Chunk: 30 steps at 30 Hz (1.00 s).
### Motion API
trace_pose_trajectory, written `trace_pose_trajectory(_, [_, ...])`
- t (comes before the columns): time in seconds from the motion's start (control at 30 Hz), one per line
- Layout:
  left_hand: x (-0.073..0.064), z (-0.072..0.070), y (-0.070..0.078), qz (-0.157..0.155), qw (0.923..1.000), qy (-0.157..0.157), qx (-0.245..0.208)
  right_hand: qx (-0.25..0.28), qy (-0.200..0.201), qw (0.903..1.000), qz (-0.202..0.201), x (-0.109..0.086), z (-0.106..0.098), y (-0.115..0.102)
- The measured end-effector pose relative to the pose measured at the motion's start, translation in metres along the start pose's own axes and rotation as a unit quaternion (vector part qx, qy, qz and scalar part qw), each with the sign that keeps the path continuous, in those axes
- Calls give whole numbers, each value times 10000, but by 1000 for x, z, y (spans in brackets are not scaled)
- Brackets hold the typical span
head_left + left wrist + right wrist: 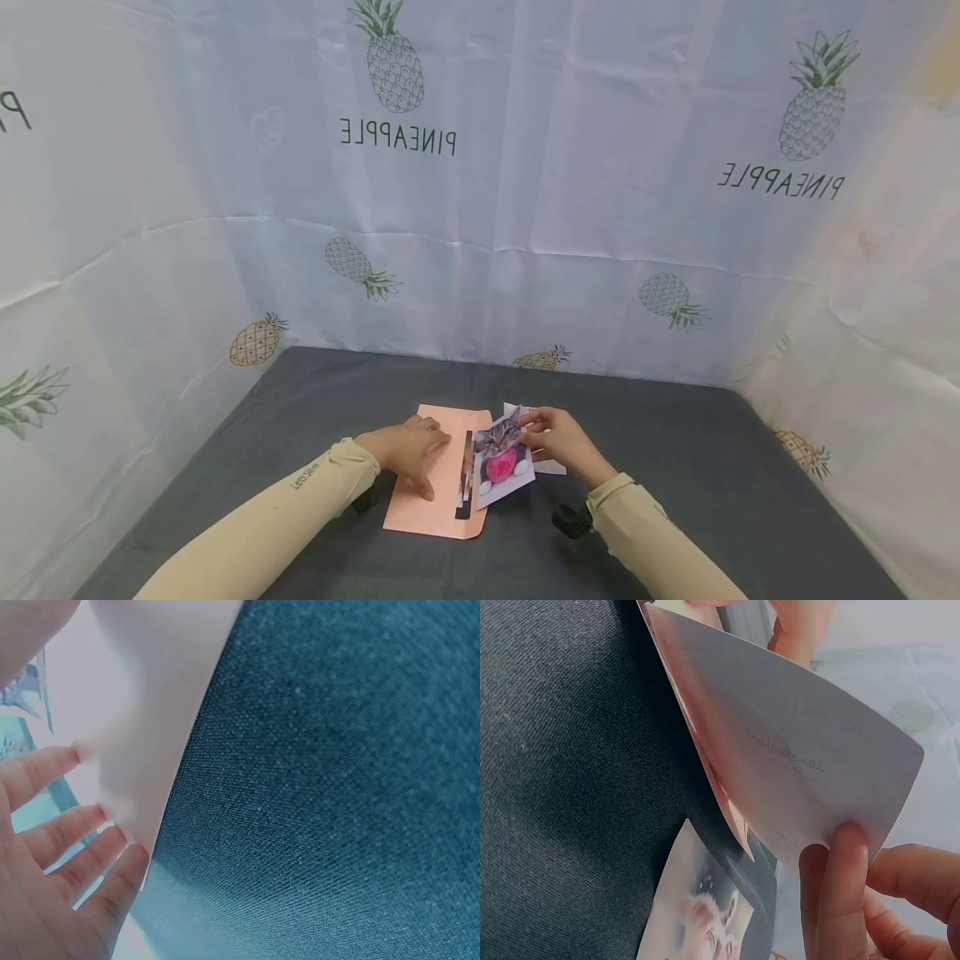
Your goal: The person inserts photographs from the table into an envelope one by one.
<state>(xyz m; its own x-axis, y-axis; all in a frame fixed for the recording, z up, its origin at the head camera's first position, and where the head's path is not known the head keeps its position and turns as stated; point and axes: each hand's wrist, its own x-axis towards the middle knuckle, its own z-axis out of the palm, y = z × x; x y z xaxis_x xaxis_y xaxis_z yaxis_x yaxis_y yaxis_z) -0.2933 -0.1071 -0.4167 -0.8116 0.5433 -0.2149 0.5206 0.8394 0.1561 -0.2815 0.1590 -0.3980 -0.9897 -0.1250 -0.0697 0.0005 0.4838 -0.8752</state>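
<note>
A peach-coloured envelope (pixel 448 467) lies on the dark table, and my left hand (pixel 412 450) rests on it with spread fingers. In the left wrist view those fingertips touch the pale envelope (pixel 150 705) near its edge. My right hand (pixel 561 442) pinches a photo (pixel 498 467) of a tabby kitten with a pink ball, tilted over the envelope's right side. Its white back (pixel 795 727), faintly printed, faces the right wrist camera. Edges of other photos (pixel 464 483) and a dark strip show at the envelope's right side.
Another photo (pixel 705 922) lies on the table, partly hidden under my right hand in the head view. Dark cloth covers the table (pixel 645 433). A pale curtain (pixel 480 192) with pineapple prints hangs behind it and along both sides.
</note>
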Motion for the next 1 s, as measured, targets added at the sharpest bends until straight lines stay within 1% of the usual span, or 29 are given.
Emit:
trace_pose_trajectory(0.2, [0,1,0,14,10000,22,-33,33,-2,10000,61,2,3,3])
trace_pose_trajectory(0.4, [0,1,0,35,10000,50,-61,-99,8,9999,58,2,5,6])
trace_pose_trajectory(0.7, [0,1,-1,3,10000,7,-59,-208,59,9997,60,4,10,13])
trace_pose_trajectory(0.87, [-1,0,0,-35,9999,-10,-120,-280,11,9996,91,4,15,14])
trace_pose_trajectory(1.0, [-1,-1,1,-41,9999,-6,-146,-232,-40,9997,74,5,20,14])
